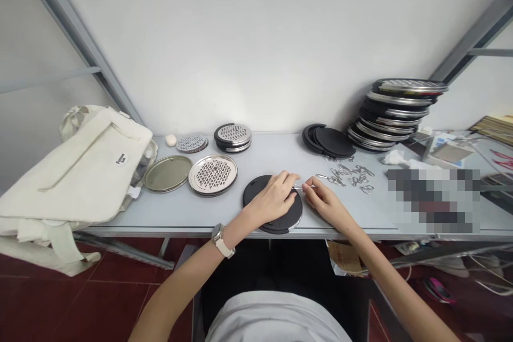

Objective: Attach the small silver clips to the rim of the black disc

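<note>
From the head camera I view the bench (168, 214) across its full width. The cream bag (84, 171) covers its left end. The stack of rimmed discs (395, 112) stands along the rear edge, right of centre. The black disc (254, 188) lies flat at the front edge, near mid-length. Left hand (274, 195): grip spread over the disc, nothing visibly clasped. Right hand (323, 197): grip pinched, thumb to forefinger, on the metal clip (298, 188). Loose clips (336, 180) lie scattered rightward, between front and rear edges.
</note>
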Available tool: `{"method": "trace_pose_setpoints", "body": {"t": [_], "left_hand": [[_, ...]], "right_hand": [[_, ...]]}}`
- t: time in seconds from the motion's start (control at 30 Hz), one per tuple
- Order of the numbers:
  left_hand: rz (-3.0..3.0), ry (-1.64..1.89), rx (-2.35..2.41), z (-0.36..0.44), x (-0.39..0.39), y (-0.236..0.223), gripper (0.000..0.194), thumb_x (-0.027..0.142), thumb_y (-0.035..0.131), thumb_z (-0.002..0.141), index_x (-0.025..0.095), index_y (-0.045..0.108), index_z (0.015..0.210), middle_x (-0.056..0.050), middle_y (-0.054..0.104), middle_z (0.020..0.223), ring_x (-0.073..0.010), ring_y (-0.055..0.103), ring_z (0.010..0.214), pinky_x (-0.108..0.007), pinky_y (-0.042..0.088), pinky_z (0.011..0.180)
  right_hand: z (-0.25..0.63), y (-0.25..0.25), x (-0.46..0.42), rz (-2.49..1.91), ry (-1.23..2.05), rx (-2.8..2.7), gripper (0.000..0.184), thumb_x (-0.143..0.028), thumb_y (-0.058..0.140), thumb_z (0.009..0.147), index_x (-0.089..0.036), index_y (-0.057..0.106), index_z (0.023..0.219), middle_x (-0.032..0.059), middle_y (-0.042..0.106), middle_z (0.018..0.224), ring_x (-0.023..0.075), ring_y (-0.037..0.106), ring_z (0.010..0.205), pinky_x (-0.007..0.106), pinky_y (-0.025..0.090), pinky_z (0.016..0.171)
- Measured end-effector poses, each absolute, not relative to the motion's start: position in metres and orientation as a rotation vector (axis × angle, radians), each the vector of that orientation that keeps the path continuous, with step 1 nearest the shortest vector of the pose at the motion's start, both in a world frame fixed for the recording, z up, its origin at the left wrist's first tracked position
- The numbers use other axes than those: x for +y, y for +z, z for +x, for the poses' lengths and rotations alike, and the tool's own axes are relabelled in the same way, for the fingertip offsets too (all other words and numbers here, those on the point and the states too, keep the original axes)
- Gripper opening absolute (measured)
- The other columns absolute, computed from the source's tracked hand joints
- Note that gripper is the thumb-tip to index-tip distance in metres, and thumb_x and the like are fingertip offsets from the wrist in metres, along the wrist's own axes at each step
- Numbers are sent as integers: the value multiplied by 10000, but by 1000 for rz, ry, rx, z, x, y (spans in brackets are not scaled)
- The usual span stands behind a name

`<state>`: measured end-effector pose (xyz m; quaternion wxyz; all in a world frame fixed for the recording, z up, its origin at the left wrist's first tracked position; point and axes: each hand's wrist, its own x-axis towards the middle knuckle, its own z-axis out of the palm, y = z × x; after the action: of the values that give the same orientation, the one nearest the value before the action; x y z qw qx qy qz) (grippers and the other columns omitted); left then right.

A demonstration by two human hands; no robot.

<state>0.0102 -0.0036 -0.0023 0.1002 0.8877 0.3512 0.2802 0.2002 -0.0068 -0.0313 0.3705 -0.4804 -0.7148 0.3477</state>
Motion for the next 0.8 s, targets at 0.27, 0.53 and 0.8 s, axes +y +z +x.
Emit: {"method": "trace_pose_setpoints", "body": {"t": [0.27,0.53,0.8], "left_hand": [[2637,806,1042,10,-4,-1,298,129,464,912,186,422,1201,-67,517,1117,-217,526,1021,-369,434,946],[2660,799,1110,11,-3,-3,268,176,461,923,170,432,1190,-79,548,1113,-219,545,1038,-370,418,938],[2669,773,1074,11,-4,-1,222,180,453,933,165,473,1154,-61,614,1062,-208,559,1041,-356,384,960]], "right_hand": [[199,-33,-6,-1250,820,-1863,240,-413,378,977,-235,387,817,-63,393,578,137,377,548,262,333,570],[198,-28,-8,-1225,832,-1994,231,-387,390,972,-222,421,813,-38,476,655,141,456,616,263,365,618],[198,-29,-9,-1235,880,-1998,230,-343,408,946,-217,403,754,-48,417,628,130,404,601,252,339,587]]}}
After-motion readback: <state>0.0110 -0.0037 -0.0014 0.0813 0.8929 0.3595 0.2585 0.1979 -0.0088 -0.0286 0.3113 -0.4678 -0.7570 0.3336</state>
